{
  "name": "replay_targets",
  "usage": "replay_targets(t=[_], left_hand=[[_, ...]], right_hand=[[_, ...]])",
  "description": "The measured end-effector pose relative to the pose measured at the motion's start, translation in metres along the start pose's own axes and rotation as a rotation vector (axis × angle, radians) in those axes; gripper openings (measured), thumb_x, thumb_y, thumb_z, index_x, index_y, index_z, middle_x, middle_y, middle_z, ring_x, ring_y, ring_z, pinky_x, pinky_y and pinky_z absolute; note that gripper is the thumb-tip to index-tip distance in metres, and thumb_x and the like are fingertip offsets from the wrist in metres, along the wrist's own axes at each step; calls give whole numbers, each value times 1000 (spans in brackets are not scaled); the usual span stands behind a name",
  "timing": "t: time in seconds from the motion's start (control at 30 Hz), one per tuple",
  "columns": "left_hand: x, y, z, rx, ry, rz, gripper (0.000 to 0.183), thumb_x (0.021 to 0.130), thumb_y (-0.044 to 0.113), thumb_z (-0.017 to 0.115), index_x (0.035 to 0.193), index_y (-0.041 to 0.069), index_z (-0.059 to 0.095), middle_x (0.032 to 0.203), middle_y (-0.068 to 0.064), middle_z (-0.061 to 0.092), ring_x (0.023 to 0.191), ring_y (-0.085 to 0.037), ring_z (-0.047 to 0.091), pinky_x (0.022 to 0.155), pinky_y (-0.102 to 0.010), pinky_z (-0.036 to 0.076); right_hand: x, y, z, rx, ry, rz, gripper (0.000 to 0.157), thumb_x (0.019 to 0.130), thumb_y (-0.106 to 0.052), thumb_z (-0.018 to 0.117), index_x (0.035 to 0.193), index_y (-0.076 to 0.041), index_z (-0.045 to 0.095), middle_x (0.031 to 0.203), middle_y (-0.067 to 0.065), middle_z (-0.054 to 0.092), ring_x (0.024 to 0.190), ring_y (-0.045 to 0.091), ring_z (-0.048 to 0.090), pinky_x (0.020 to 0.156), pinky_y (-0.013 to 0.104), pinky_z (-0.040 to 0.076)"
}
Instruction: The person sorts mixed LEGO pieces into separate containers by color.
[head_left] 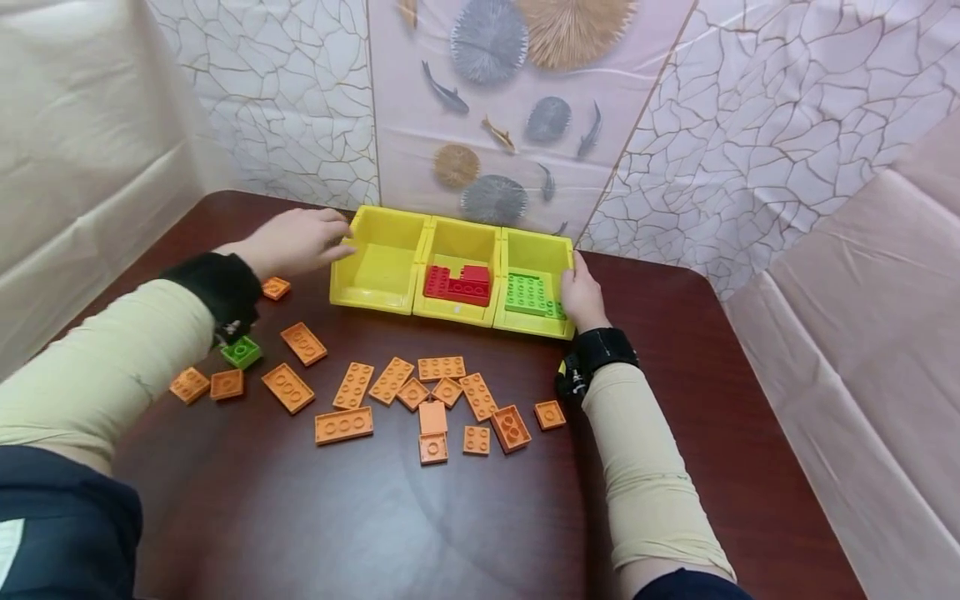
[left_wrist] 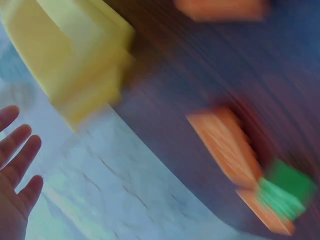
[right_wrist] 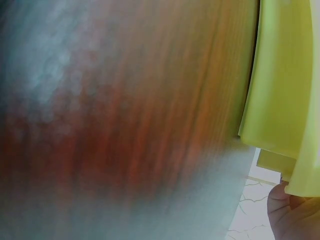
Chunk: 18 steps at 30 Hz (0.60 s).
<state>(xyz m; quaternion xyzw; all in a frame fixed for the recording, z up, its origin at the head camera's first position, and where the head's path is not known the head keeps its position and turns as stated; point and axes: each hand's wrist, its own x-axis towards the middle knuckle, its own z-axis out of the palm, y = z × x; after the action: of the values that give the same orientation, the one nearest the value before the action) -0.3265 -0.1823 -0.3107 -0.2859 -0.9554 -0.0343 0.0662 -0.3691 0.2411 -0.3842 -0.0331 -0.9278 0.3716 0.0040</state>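
Observation:
A row of three joined yellow bins [head_left: 457, 312] stands at the back of the table. Red bricks [head_left: 468, 289] lie in the middle compartment and green bricks [head_left: 525, 293] in the right one. My right hand [head_left: 582, 292] grips the bins' right end; the right wrist view shows the hand [right_wrist: 295, 215] at the rim, partly hidden by the yellow wall. Beside the left end is my left hand [head_left: 296, 242], its fingers spread and holding nothing. In the left wrist view a gap shows between those fingers [left_wrist: 30, 150] and the yellow bin [left_wrist: 100, 85].
Several orange bricks [head_left: 352, 385] are scattered over the table [head_left: 337, 517] in front of the bins. A loose green brick [head_left: 242, 352] lies under the left wrist, among orange ones. A patterned wall covering [head_left: 300, 108] rises behind the table's back edge.

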Motion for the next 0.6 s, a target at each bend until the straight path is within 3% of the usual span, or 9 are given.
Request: replay_targets(t=[0.17, 0.37, 0.6], left_hand=[[-46, -25, -7, -21, -94, -108, 30, 93, 27, 56, 109, 2, 62, 106, -17, 59, 97, -33, 56, 83, -51, 44], [-95, -33, -2, -61, -257, -184, 29, 87, 22, 63, 107, 1, 63, 93, -11, 62, 82, -25, 57, 73, -48, 47], [-124, -62, 8, 21, -261, -328, 35, 86, 14, 61, 116, -4, 56, 109, -28, 56, 100, -43, 54, 78, -56, 43]], right_hand=[[-1, 1, 0, -17, -4, -16, 54, 100, -29, 17, 151, -18, 6, 150, 17, 23, 132, 35, 29, 105, 47, 26], [-3, 1, -3, -7, -18, 10, 53, 100, -29, 15, 151, -20, 4, 151, 17, 21, 132, 35, 28, 104, 49, 26], [-1, 1, 3, 2, -17, -12, 53, 101, -31, 15, 151, -20, 4, 150, 18, 21, 130, 38, 31, 103, 50, 27]])
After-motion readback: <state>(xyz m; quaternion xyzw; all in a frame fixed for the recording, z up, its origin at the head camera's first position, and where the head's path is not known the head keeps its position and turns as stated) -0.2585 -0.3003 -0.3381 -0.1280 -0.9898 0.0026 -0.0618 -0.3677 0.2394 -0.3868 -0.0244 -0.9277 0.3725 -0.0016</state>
